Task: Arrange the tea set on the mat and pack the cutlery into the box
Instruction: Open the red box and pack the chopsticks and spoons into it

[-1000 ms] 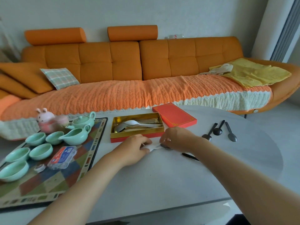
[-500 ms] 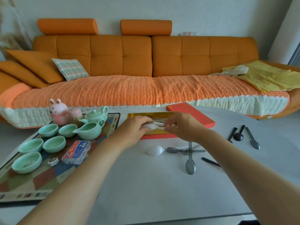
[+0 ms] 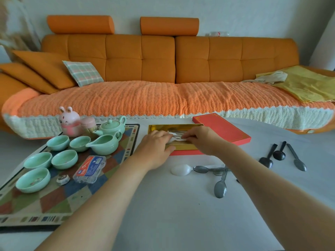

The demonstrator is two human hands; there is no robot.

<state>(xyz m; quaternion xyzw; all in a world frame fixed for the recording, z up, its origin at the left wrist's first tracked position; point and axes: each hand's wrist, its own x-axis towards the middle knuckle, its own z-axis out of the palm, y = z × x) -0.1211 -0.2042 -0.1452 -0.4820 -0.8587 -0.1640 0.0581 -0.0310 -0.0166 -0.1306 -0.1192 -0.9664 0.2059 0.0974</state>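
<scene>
A gold-lined red box (image 3: 157,128) lies open at the table's far middle, with cutlery inside. My left hand (image 3: 155,145) and my right hand (image 3: 201,140) are both over it, together holding a white plastic spoon (image 3: 178,139) down into the box. In front of the box lie another white spoon (image 3: 181,169) and two grey metal spoons (image 3: 220,187). Three dark spoons (image 3: 279,154) lie to the right. On the patterned mat (image 3: 54,201) at the left stand a mint teapot (image 3: 110,126), a pitcher (image 3: 105,144) and several mint cups (image 3: 65,159).
The box's red lid (image 3: 223,128) lies behind my right hand. A pink rabbit figure (image 3: 69,121), a pink toothpick holder (image 3: 88,124), a clear plastic packet (image 3: 90,168) and a small wrapped item (image 3: 62,179) also occupy the mat. An orange sofa (image 3: 163,69) runs behind the table.
Both hands picked a white spoon off the table, carried it away from me and lowered it into the box. The view shifted left and tilted.
</scene>
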